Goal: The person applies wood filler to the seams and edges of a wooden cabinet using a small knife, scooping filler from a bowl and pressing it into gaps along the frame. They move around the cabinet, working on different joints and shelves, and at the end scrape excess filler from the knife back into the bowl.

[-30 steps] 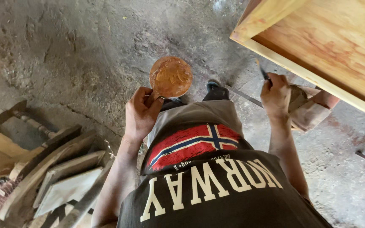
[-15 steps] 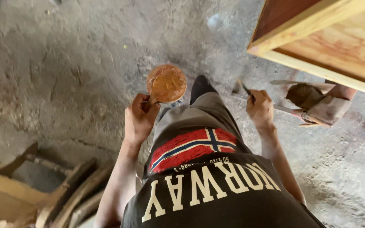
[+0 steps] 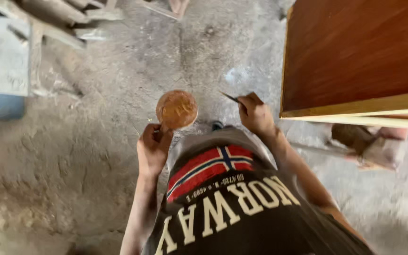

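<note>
Dusty concrete floor (image 3: 95,156) everywhere, and with left hand (image 3: 153,150) fingers pinched shut round a full cup (image 3: 176,110) of brown stuff held out front, right hand (image 3: 256,114) fist closed on a thin tool (image 3: 231,97) near the red-brown panel (image 3: 355,52), one wobble could slop it onto the floor.

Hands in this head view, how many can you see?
2. The left hand holds a round cup of brown stuff; the right hand grips a thin tool beside the wooden panel.

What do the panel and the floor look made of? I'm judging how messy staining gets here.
Panel: seemingly wood, red-brown glossy face with soft sheen, pale bare edge. Floor: likely rough concrete, grey, dusty, pitted.
</note>
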Available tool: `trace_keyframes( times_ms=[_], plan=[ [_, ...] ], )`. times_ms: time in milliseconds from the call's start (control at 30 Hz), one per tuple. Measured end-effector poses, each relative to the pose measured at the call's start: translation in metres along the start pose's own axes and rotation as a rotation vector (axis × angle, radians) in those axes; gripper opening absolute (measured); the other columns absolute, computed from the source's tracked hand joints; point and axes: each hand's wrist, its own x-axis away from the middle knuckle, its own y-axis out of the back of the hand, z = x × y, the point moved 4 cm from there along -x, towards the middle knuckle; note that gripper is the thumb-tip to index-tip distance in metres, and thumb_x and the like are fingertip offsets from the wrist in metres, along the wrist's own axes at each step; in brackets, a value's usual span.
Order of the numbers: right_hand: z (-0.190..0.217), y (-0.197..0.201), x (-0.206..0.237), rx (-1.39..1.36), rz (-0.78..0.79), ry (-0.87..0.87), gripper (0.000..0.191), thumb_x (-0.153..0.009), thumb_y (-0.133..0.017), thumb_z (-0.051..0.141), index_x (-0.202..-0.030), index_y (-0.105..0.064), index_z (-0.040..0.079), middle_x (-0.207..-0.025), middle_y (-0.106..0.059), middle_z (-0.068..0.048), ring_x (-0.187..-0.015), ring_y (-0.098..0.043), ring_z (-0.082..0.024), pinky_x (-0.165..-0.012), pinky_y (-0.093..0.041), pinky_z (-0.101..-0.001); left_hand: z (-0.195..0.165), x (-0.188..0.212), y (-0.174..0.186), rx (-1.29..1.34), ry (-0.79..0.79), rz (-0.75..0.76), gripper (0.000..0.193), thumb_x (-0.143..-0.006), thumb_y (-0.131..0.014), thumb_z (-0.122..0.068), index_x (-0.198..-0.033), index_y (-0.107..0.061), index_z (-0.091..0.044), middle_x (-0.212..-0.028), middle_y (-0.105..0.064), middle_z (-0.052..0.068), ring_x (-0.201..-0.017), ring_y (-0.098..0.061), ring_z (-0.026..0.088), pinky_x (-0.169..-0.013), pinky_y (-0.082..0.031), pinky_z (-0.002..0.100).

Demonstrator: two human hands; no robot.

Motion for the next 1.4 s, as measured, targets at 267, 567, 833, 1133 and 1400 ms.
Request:
trace_keyframes(
  times_ms=[267,567,833,1133,1400],
  plan=[
    [0.003,0.024,-0.071,0.157,-0.081,-0.173,0.017,-0.092,-0.068,0.001,-0.109,-0.069,0.003,-0.095,-0.066,-0.017,-0.076,-0.067,-0.035,-0.064,-0.055,-0.0425,-0.014,-0.134,-0.032,0.255,-0.096,0.246,0.021,-0.099,-0.070,-0.018,-0.097,-0.065,0.002,-0.075,-0.062,0.001,-0.070,-0.050,0.006,-0.058,-0.044,0.027],
    [-0.021,-0.023,-0.127,0.388,-0.329,-0.510,0.017,-0.092,-0.069,0.002,-0.109,-0.070,0.002,-0.098,-0.068,-0.019,-0.084,-0.067,-0.039,-0.071,-0.055,-0.0450,-0.001,-0.355,-0.041,0.159,-0.308,0.556,0.017,-0.093,-0.072,-0.015,-0.098,-0.063,-0.001,-0.080,-0.069,0.005,-0.071,-0.062,0.009,-0.062,-0.052,0.027],
    [-0.013,-0.085,-0.197,0.360,-0.434,-0.833,0.016,-0.094,-0.068,0.006,-0.109,-0.072,0.006,-0.099,-0.067,-0.017,-0.084,-0.067,-0.040,-0.071,-0.054,-0.0464,-0.038,-0.495,-0.040,-0.059,-0.397,0.741,0.018,-0.094,-0.073,-0.014,-0.094,-0.061,0.000,-0.070,-0.062,0.004,-0.063,-0.055,0.010,-0.059,-0.048,0.028],
    [-0.088,-0.088,-0.228,0.475,-0.542,-1.032,0.013,-0.095,-0.069,0.009,-0.107,-0.073,0.008,-0.102,-0.068,-0.017,-0.085,-0.068,-0.040,-0.073,-0.056,-0.0467,-0.128,-0.580,-0.138,0.011,-0.442,1.001,0.018,-0.095,-0.072,-0.012,-0.099,-0.059,0.000,-0.067,-0.056,0.000,-0.062,-0.049,0.005,-0.056,-0.041,0.025],
    [-0.173,-0.082,-0.304,0.452,-0.602,-1.020,0.015,-0.095,-0.065,0.005,-0.107,-0.073,0.008,-0.101,-0.067,-0.018,-0.086,-0.067,-0.042,-0.073,-0.056,-0.0484,-0.182,-0.680,-0.216,-0.022,-0.536,1.106,0.019,-0.097,-0.070,-0.015,-0.101,-0.060,0.000,-0.080,-0.061,-0.002,-0.074,-0.055,0.006,-0.066,-0.048,0.025]
  ],
)
